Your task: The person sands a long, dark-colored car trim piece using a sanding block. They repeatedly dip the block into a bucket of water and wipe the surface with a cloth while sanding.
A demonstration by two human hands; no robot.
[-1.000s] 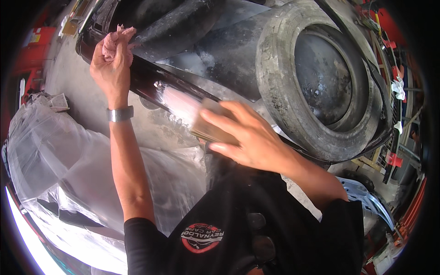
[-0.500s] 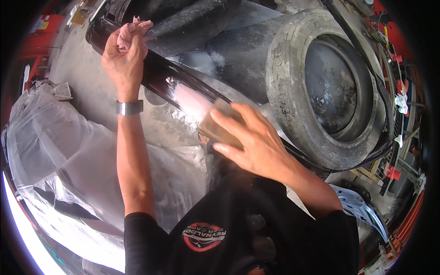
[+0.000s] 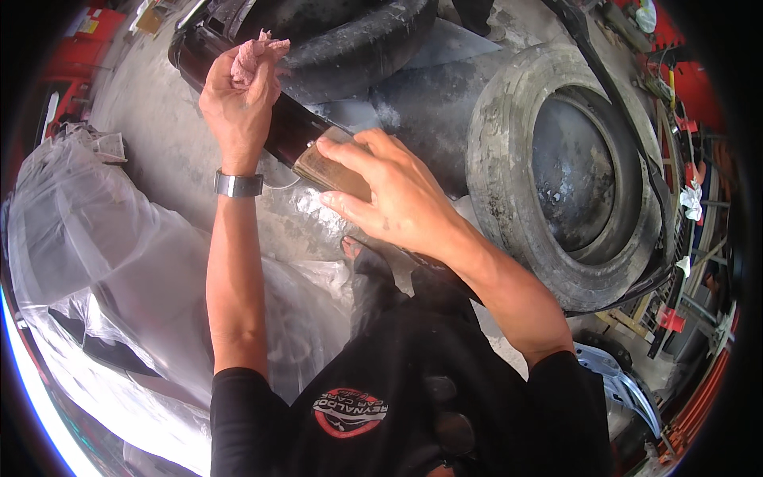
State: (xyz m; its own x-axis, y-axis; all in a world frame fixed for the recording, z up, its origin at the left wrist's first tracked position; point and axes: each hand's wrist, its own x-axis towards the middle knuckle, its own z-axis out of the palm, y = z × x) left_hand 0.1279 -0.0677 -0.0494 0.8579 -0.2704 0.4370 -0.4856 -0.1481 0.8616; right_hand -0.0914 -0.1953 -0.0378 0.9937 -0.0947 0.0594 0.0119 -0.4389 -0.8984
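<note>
A long, dark glossy car part [image 3: 296, 133], which looks like a bumper, runs diagonally from the upper left toward the centre. At its upper-left stretch my left hand [image 3: 238, 111] is closed around a crumpled pink cloth [image 3: 261, 60]. My right hand [image 3: 397, 187] grips a brown sanding block [image 3: 330, 168], pressed flat on the part's surface, with the fingers over its top and the thumb along its near side. The part's right-hand stretch is mostly hidden behind my right hand and forearm.
Beyond the part, a worn tyre [image 3: 509, 167] lies at the right and another black tyre [image 3: 358, 52] at the top. Clear plastic sheeting [image 3: 119, 238] covers something at the left. A blue-grey metal piece [image 3: 620, 378] sits at lower right, near cluttered racks.
My right hand has slid the sanding block up and to the left along the part, closer to my left hand. My left hand still holds the cloth; the whole view has shifted slightly.
</note>
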